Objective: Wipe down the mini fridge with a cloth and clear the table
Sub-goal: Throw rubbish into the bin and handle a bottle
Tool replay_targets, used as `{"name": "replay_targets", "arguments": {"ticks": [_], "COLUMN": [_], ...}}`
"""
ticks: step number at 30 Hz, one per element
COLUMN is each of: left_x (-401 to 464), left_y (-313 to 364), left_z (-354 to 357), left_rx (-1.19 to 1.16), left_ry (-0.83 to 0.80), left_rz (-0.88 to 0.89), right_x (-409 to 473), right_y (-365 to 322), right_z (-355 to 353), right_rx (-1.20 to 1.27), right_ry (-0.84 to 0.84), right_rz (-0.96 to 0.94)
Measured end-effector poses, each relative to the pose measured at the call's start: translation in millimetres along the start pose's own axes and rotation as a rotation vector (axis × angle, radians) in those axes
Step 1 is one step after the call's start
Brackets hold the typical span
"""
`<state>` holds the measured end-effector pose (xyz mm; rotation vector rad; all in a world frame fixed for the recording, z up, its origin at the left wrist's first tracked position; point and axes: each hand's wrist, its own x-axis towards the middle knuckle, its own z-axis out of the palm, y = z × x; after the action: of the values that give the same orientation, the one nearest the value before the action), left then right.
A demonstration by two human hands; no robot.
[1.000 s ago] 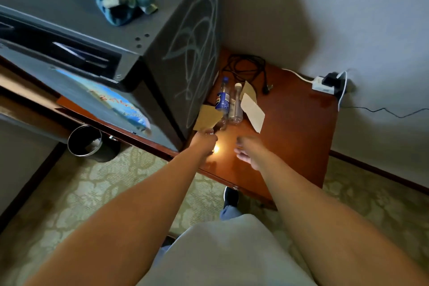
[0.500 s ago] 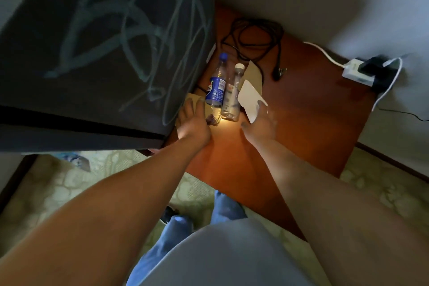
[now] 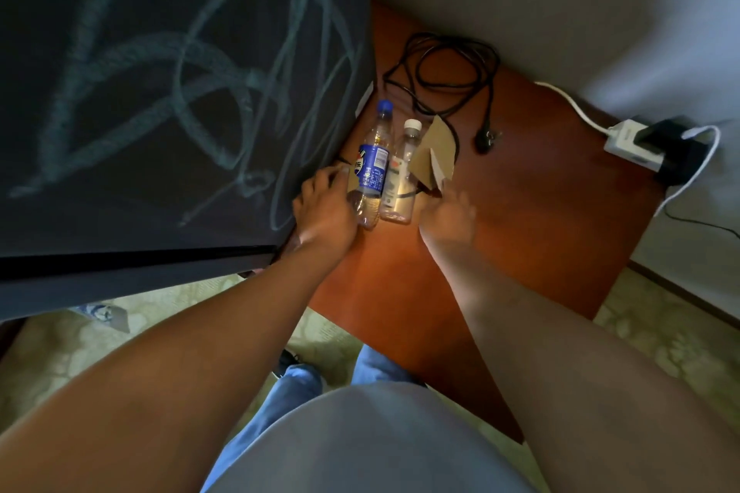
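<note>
mini fridge [image 3: 160, 92] chalk-scribbled, blue-label bottle [image 3: 372, 164]

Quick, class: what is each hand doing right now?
Left hand: fingers curled on the blue-label bottle.
Right hand: blurred at the cardboard piece; grip cannot be told.

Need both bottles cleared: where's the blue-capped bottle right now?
In the head view the blue-capped bottle lies on the wooden table, beside the mini fridge, between the left hand and the white-capped bottle.
</note>
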<state>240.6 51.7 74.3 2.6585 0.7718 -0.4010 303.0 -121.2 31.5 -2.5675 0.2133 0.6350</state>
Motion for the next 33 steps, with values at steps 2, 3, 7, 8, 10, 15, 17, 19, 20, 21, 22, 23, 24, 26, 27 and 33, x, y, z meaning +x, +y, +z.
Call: {"name": "replay_targets", "arguments": {"ticks": [2, 3, 7, 8, 10, 15, 17, 19, 20, 21, 22, 23, 24, 26, 27, 33], "left_x": [2, 4, 18, 22, 32, 45, 47, 48, 49, 50, 51, 51, 52, 51, 51, 36], "left_y": [11, 17, 43, 48, 54, 60, 59, 56, 55, 53, 52, 51, 50, 49, 49, 47], "left_z": [-12, -16, -23, -21, -17, -7, -5, -2, -2, -2, -2, -2, -3, -6, -8, -26], "left_rx": [-0.013, -0.022, -0.106, -0.131, -0.190, -0.261, -0.274, -0.301, -0.316, -0.334, -0.352, -0.369, -0.385, -0.415, -0.430, -0.449], "left_ry": [0.019, 0.023, 0.048, 0.041, 0.020, -0.023, -0.035, -0.029, -0.023, -0.020, -0.020, -0.023, -0.028, -0.037, -0.039, -0.070], "left_rz": [0.032, 0.040, 0.085, 0.100, 0.128, 0.123, 0.116, 0.126, 0.131, 0.133, 0.133, 0.130, 0.123, 0.107, 0.102, 0.088], "right_x": [2, 3, 19, 24, 32, 43, 45, 47, 48, 50, 51, 51, 50, 48, 47, 25], "right_y": [-3, -5, -9, -11, -15, -13, -10, -9, -10, -11, -13, -14, -14, -15, -16, -26], "right_z": [-13, -20, -35, -35, -32, -9, -2, 2, 2, 2, 1, 0, -2, -8, -13, -44], "right_rx": [0.011, 0.034, 0.029, 0.016, -0.010, -0.060, -0.066, -0.077, -0.081, -0.086, -0.092, -0.097, -0.097, -0.080, -0.065, 0.051], "right_ry": [0.060, 0.079, 0.154, 0.163, 0.111, -0.204, -0.192, -0.113, -0.075, -0.051, -0.042, -0.042, -0.044, -0.044, -0.033, 0.053], "right_rz": [0.005, 0.016, -0.041, -0.067, -0.103, -0.107, -0.108, -0.119, -0.124, -0.125, -0.124, -0.124, -0.124, -0.119, -0.116, -0.111]}}
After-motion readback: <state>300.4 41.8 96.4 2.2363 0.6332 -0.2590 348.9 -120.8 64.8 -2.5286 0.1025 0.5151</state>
